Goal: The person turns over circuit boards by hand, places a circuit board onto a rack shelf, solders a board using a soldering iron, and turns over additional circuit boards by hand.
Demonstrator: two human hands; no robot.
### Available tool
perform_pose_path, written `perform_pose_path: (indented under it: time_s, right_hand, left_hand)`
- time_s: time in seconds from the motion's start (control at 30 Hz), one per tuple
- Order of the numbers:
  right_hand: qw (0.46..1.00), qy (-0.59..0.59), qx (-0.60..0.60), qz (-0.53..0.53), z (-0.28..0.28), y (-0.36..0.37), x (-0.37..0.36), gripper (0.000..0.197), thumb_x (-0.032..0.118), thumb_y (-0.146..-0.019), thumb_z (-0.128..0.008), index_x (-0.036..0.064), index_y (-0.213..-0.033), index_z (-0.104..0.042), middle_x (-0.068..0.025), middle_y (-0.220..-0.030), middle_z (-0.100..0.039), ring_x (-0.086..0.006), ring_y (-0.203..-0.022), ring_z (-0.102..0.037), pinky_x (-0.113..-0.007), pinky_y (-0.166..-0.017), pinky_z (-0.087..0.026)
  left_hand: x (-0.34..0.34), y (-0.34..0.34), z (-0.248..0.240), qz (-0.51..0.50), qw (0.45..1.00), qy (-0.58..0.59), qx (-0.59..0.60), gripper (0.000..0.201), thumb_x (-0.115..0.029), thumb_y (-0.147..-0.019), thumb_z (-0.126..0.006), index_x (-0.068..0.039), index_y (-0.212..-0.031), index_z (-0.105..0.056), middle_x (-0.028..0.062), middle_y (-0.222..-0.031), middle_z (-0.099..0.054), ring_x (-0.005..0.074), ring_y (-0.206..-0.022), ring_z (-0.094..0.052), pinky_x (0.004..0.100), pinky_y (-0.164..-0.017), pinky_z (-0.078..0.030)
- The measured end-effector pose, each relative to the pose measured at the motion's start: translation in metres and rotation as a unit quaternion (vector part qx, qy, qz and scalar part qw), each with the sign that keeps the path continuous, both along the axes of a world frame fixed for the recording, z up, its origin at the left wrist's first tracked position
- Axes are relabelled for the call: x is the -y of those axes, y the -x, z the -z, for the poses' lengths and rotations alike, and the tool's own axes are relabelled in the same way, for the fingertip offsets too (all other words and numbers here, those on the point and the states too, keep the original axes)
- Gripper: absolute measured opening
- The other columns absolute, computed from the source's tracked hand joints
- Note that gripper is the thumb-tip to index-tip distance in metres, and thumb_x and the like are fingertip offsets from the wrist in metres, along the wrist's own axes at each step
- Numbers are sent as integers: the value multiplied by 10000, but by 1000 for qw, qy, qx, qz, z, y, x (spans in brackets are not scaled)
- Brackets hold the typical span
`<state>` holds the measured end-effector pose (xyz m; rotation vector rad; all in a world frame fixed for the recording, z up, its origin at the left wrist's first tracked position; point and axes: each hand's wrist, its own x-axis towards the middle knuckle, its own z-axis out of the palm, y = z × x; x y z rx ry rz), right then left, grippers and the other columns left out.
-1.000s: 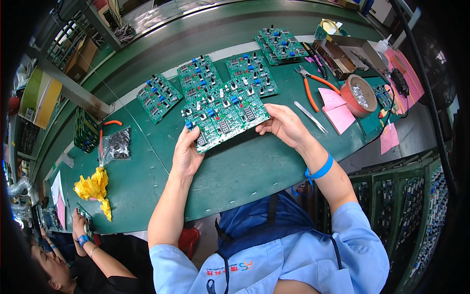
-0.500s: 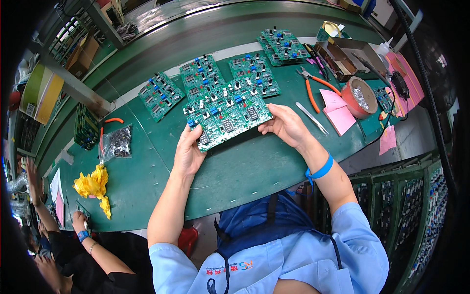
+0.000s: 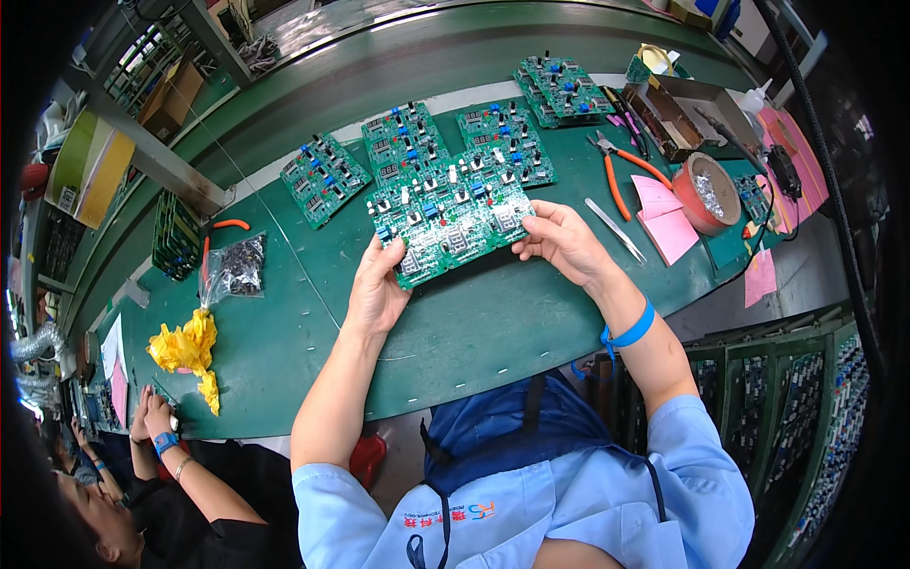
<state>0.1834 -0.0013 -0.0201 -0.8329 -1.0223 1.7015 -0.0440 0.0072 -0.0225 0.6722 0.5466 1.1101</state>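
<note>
A green circuit board panel (image 3: 445, 233) with digit displays, blue parts and black and white knobs is held up above the bench. My left hand (image 3: 377, 289) is closed on its lower left corner, thumb on top. At the right edge, my right hand (image 3: 561, 242) grips the same panel between thumb and fingers. Just beyond it lie more circuit boards: one at left (image 3: 324, 178), one at centre (image 3: 406, 142) and one at right (image 3: 507, 140). The held panel partly covers the nearer ends of the centre and right ones.
A stack of boards (image 3: 561, 90) sits at the far right. Nearby are orange-handled cutters (image 3: 614, 180), tweezers (image 3: 616, 230), pink paper (image 3: 662, 228) and a round tub (image 3: 705, 194). Leftward lie a bag of dark parts (image 3: 237, 268) and yellow plastic (image 3: 187, 349). A co-worker (image 3: 180, 465) sits at lower left.
The panel stays in both my hands, its face tilted slightly differently, with glare shifting over the displays. The whole view has shifted slightly. The co-worker's hands have come together.
</note>
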Motion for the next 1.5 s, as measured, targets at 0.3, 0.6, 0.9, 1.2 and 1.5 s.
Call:
perform_pose_path:
  time_s: [0.3, 0.6, 0.9, 1.2, 1.5]
  right_hand:
    - [1000, 10, 10, 2, 2, -1, -1, 178, 146, -785, -454, 22, -909, -482, -45, -767, -536, -112, -643, -530, -210, -565, -431]
    - [1000, 24, 12, -5, 4, 0, -3, 170, 155, -784, -460, 22, -883, -499, -44, -792, -539, -116, -651, -533, -212, -563, -430]
    - [999, 24, 28, -9, 2, 0, -2, 161, 146, -790, -449, 23, -889, -484, -43, -806, -525, -117, -662, -530, -212, -576, -431]
    - [999, 10, 43, 0, 3, 0, -2, 149, 138, -787, -461, 24, -882, -454, -34, -798, -500, -115, -662, -527, -208, -574, -429]
    - [999, 9, 48, -4, 3, 0, -2, 159, 145, -787, -460, 25, -891, -462, -38, -797, -511, -111, -658, -523, -211, -571, -424]
  left_hand:
    - [1, 2, 3, 3, 1000, -5, 17, 326, -176, -797, -435, -46, -1089, -374, 69, -1065, -466, 177, -975, -458, 328, -841, -368]
    - [-1, 4, 6, 11, 999, 8, 35, 306, -251, -811, -404, -63, -1050, -432, 59, -1045, -490, 173, -965, -466, 331, -835, -361]
    - [1, 2, 1, 31, 999, -7, 14, 435, -390, -819, -326, -108, -1149, -344, 33, -1141, -411, 185, -1054, -384, 368, -874, -307]
    - [1, 1, 1, 22, 1000, -8, 10, 452, -403, -814, -326, -104, -1154, -335, 46, -1142, -404, 198, -1060, -374, 375, -877, -302]
    - [1, 1, -1, 25, 999, 8, 35, 439, -379, -807, -374, -90, -1136, -348, 43, -1117, -419, 183, -1033, -395, 363, -861, -324]
